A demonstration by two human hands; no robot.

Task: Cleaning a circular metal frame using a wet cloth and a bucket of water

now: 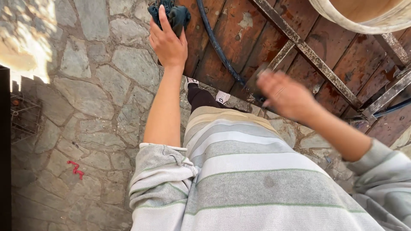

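Gripping a dark cloth [173, 15] at the top centre of the frame, the left hand [168, 42] presses it against the red-brown wooden door [239, 38], just beside the stone wall [94, 81] that fills the left half. The right hand [284, 95], blurred at centre right, hangs near a black hose [216, 42] running down the door and a rusty metal bar [299, 42] crossing it; whether its fingers are spread or curled I cannot tell. Lower centre shows a striped grey sweater [252, 179], with a red scrap [75, 169] at lower left
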